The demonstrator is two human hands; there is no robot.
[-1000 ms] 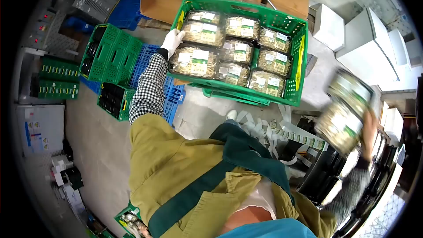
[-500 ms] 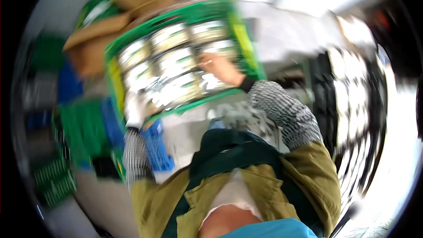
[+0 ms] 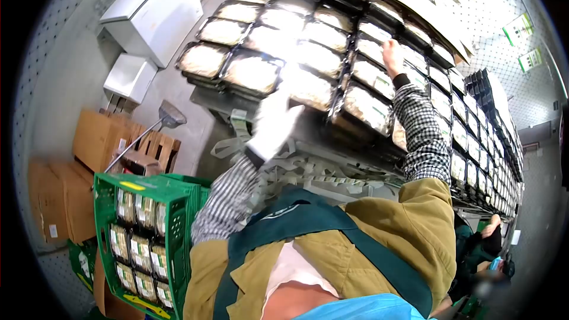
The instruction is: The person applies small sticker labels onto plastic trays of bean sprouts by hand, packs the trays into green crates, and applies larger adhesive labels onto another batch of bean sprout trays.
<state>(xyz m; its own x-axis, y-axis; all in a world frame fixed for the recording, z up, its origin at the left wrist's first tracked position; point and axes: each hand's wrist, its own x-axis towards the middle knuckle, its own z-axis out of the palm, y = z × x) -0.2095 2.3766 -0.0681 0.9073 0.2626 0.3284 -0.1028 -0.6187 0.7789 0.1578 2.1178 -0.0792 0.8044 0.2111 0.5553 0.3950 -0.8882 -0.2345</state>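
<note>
Rows of black plastic food trays with clear lids and pale contents (image 3: 308,89) stand stacked in front of me. My left hand (image 3: 274,123), in a white glove, is at the near edge of these stacks; its thumb stands apart from the fingers, which blur into the glare. Farther right, my bare right hand (image 3: 392,58) reaches over trays with paper labels (image 3: 370,74). Its fingers are curled together at a tray's edge, and what they hold, if anything, is hidden.
At lower left a green crate (image 3: 178,201) holds several labelled packs. Cardboard boxes (image 3: 59,201), a long-handled dustpan (image 3: 170,114) and a white cabinet (image 3: 157,18) stand on the left. More stacked trays (image 3: 486,142) run along the right. Another person (image 3: 474,255) is at lower right.
My view has turned from the green crate to the stacked trays. Both hands have left the packs in the crate and are now over the stacks; the crate is at lower left.
</note>
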